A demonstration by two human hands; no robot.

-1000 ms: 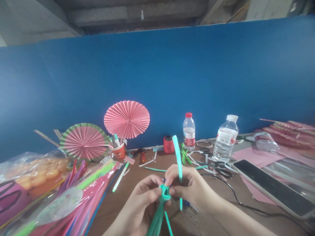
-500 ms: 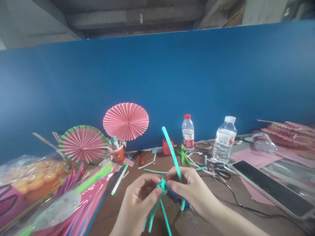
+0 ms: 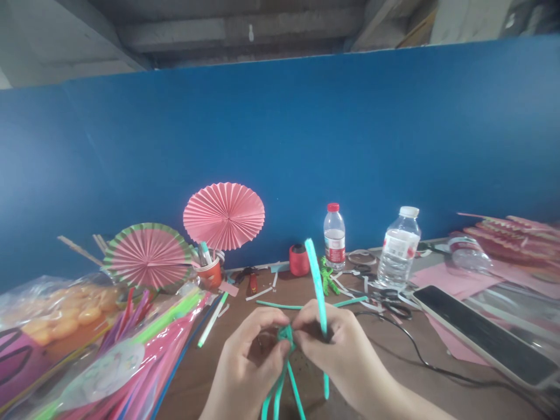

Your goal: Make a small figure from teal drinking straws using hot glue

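Pinching, lower centre: left hand [image 3: 249,356], right hand [image 3: 339,344] on knotted teal fuzzy-stem bundle [image 3: 286,334].
Bundle: could unravel if grip slackens.

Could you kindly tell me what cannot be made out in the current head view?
In the head view:
How the teal piece is joined: partly hidden by the left hand and right hand.
Middle stretch of the upright teal stem: hidden by the right hand.
Lower ends of the hanging teal strands: cut off by the bottom edge.
Label text on the red-capped bottle: too small and blurred.
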